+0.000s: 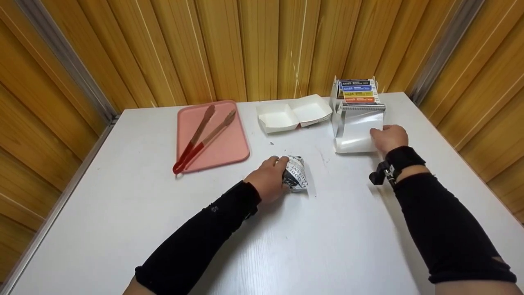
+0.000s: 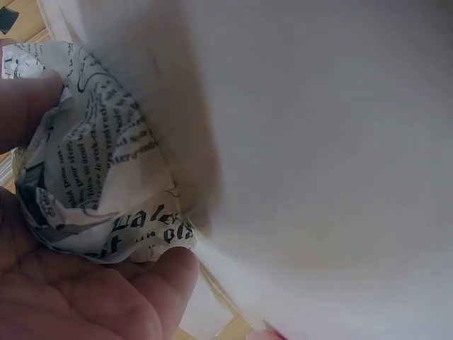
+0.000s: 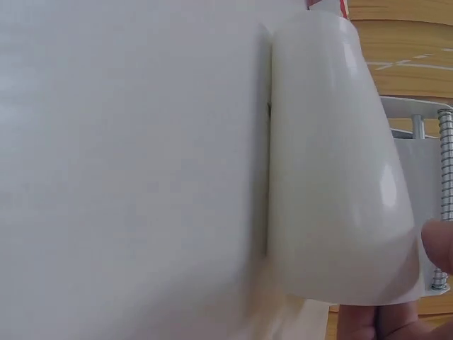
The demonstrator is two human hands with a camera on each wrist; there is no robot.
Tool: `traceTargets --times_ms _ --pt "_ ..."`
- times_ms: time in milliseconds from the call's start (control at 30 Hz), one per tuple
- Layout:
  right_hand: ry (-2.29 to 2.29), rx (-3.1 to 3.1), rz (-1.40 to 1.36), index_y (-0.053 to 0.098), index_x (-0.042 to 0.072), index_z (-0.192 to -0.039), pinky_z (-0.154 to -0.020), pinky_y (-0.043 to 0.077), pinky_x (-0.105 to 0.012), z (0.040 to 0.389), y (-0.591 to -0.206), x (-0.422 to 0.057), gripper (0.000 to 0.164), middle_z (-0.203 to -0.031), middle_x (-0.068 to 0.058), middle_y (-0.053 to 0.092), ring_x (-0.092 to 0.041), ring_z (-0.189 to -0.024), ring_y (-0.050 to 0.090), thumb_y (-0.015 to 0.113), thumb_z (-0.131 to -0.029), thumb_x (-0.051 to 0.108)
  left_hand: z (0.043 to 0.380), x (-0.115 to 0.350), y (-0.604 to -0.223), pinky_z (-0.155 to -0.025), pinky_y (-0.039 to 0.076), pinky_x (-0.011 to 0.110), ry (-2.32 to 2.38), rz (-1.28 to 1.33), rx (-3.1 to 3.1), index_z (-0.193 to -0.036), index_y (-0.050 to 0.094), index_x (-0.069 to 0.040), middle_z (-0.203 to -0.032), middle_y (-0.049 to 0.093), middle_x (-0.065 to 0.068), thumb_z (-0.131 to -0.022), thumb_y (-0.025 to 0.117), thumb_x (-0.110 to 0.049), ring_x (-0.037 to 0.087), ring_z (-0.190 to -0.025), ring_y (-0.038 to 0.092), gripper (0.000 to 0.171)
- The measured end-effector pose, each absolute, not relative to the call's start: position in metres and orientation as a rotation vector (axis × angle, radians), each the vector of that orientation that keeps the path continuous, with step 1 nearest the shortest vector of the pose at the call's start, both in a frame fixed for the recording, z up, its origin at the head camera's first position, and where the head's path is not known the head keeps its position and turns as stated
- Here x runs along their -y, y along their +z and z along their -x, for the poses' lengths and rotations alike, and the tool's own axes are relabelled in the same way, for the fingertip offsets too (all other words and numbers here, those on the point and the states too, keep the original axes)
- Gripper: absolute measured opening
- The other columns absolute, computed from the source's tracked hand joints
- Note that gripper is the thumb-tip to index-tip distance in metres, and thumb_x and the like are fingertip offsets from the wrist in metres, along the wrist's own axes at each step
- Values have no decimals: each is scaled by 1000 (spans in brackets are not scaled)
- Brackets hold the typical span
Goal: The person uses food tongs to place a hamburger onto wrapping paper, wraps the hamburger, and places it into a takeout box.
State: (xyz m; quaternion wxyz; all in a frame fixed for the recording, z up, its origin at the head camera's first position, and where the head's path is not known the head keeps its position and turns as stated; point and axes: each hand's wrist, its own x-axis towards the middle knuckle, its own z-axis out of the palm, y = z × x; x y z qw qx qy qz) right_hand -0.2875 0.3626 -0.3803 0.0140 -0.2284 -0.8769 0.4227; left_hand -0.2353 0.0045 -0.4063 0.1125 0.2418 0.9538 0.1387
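On the table, my left hand [image 1: 268, 180] grips a small bundle wrapped in newsprint-patterned paper [image 1: 295, 174]. The left wrist view shows fingers and thumb around the crumpled wrapper [image 2: 92, 156]; its contents are hidden. At the right, my right hand [image 1: 391, 139] pinches the edge of a glossy white strip [image 1: 356, 144] that hangs from a label dispenser [image 1: 339, 116] and curls at its lower end. Seen from the right wrist, the curled strip [image 3: 333, 163] has the thumb [image 3: 440, 244] on one side and fingers beneath. Rows of coloured labels [image 1: 358, 94] show on the dispenser's top.
A pink tray [image 1: 241, 151] at the left carries red-handled tongs [image 1: 192, 153]. Between tray and dispenser stands an unfolded white paper box [image 1: 278, 119]. Yellow wood-look panels [image 1: 262, 49] wall the table [image 1: 123, 196] at the back and sides.
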Motion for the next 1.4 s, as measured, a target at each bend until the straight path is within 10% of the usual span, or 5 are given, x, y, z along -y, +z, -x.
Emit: traceTargets --times_ms 1033,1400 --pt "1034 2889 592 53 -17 -140 -101 45 -50 281 -390 -375 55 -137 -39 56 -46 -115 53 44 -108 27 235 -5 -405 -116 46 42 429 -700 -2797 -169 25 -19 -168 34 16 -104 68 -37 30 -153 39 80" --pt "984 2959 598 38 -22 -150 -121 34 -55 288 -396 -377 63 -154 -42 40 -53 -140 43 41 -108 25 234 -5 -404 -115 47 42 397 -711 -2818 -168 27 -17 -166 36 16 -104 68 -35 30 -152 40 78"
